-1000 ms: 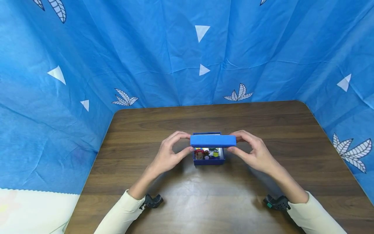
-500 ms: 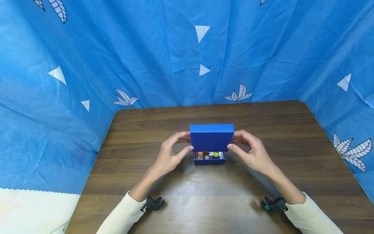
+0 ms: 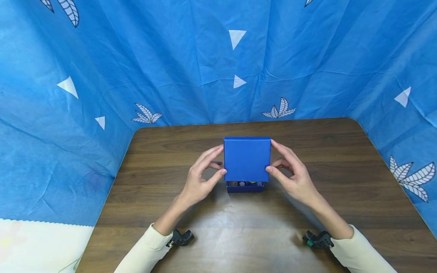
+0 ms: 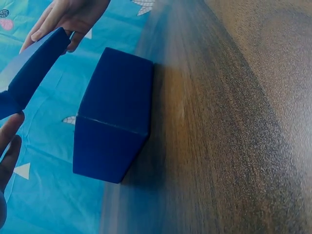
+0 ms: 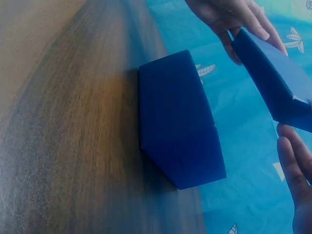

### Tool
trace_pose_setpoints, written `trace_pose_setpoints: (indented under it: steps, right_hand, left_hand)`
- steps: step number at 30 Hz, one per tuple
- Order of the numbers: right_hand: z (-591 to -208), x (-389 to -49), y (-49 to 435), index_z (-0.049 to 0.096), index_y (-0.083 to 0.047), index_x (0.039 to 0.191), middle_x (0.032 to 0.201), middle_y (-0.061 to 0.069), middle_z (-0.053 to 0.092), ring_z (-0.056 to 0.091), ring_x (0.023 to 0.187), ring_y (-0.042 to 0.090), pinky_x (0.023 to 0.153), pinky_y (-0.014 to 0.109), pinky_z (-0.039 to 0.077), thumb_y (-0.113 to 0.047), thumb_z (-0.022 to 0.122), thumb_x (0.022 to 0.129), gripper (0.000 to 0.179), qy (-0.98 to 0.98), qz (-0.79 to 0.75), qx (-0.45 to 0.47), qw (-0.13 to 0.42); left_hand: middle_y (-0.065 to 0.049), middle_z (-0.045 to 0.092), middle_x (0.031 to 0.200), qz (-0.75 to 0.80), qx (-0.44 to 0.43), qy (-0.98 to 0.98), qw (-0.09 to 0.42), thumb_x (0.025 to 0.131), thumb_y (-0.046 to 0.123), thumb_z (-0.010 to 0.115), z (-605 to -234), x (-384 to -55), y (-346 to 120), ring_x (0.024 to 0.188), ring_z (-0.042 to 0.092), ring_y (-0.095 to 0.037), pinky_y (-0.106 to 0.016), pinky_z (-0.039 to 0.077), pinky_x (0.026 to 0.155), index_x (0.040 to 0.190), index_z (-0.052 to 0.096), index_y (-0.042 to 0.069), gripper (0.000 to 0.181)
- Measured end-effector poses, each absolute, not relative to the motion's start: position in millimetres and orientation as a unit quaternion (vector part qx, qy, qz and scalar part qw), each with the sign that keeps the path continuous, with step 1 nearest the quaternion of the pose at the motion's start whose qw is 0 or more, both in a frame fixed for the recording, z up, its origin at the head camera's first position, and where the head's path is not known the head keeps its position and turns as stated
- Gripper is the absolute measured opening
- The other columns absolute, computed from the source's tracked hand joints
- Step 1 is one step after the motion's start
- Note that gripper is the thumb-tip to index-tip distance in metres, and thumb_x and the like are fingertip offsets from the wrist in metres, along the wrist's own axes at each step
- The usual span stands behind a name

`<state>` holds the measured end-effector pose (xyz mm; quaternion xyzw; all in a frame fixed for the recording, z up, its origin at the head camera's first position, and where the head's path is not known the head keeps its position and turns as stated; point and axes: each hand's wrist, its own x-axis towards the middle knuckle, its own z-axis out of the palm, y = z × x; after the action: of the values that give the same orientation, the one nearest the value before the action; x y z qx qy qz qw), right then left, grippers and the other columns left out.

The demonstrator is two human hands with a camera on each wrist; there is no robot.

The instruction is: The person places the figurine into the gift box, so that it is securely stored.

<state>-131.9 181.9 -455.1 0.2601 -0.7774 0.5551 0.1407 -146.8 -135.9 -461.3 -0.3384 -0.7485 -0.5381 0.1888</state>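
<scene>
A square blue lid (image 3: 247,159) is held above a dark blue box (image 3: 244,188) that stands on the table. My left hand (image 3: 200,177) grips the lid's left side, thumb at the lower corner and fingertips higher up. On the opposite side, my right hand (image 3: 296,176) holds it in a similar way. Small toy-like items inside the box show only as a thin strip; the lid hides the rest. Both wrist views show a gap between the tilted lid (image 4: 44,61) and the box (image 5: 178,107).
The box rests on a dark wooden table (image 3: 164,151) with rounded far corners. A blue curtain (image 3: 191,68) with white triangles and leaf prints surrounds its back and sides. Black wrist devices (image 3: 182,237) sit at both cuffs.
The lid has tipped up, so its broad flat face now shows where only its narrow edge did. It covers more of the box's contents. My fingertips have shifted up its sides.
</scene>
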Motion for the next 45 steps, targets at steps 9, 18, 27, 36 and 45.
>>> trace_pose_setpoints:
  steps: [9, 18, 27, 36, 45]
  right_hand:
    - [-455, -133, 181, 0.044, -0.007, 0.164, 0.168, 0.01, 0.046, 0.072, 0.098, 0.005, 0.093, 0.015, 0.059, 0.02, 0.076, 0.087, 0.088, -0.771, 0.557, 0.271, 0.146]
    - [-456, -134, 179, 0.027, -0.006, 0.171, 0.176, 0.013, 0.03, 0.068, 0.1, 0.008, 0.097, 0.014, 0.054, 0.003, 0.101, 0.066, 0.129, -0.804, 0.495, 0.303, 0.128]
    - [-455, -133, 178, 0.024, -0.014, 0.173, 0.174, 0.011, 0.032, 0.058, 0.134, 0.016, 0.109, 0.029, 0.054, -0.012, 0.103, 0.069, 0.13, -0.845, 0.436, 0.283, 0.127]
    - [-452, -132, 178, 0.026, -0.03, 0.173, 0.172, 0.011, 0.037, 0.042, 0.151, 0.036, 0.111, 0.077, 0.043, -0.028, 0.1, 0.074, 0.123, -0.877, 0.409, 0.234, 0.092]
    - [-452, -133, 182, 0.032, -0.033, 0.171, 0.168, 0.011, 0.048, 0.047, 0.149, 0.035, 0.111, 0.074, 0.045, -0.035, 0.098, 0.078, 0.114, -0.893, 0.391, 0.211, 0.071]
  left_hand:
    - [-0.013, 0.05, 0.166, -0.522, -0.352, -0.759, 0.168, 0.082, 0.005, 0.093, -459, -146, -139, 0.092, 0.079, -0.016, -0.036, 0.044, 0.124, 0.159, 0.052, 0.008, 0.088]
    - [-0.011, 0.044, 0.171, -0.505, -0.358, -0.772, 0.144, 0.076, 0.008, 0.099, -461, -148, -144, 0.092, 0.078, -0.018, -0.042, 0.04, 0.128, 0.164, 0.045, 0.01, 0.103]
    - [-0.007, 0.047, 0.167, -0.485, -0.345, -0.793, 0.131, 0.075, 0.017, 0.1, -461, -149, -145, 0.098, 0.078, -0.016, -0.05, 0.044, 0.123, 0.165, 0.045, 0.014, 0.106]
    - [0.0, 0.043, 0.169, -0.452, -0.32, -0.827, 0.102, 0.078, 0.027, 0.099, -457, -149, -145, 0.108, 0.075, -0.016, -0.057, 0.047, 0.118, 0.169, 0.037, 0.024, 0.11]
    - [0.004, 0.044, 0.166, -0.448, -0.276, -0.849, 0.055, 0.083, 0.036, 0.095, -461, -147, -141, 0.117, 0.074, -0.017, -0.057, 0.048, 0.117, 0.169, 0.035, 0.033, 0.105]
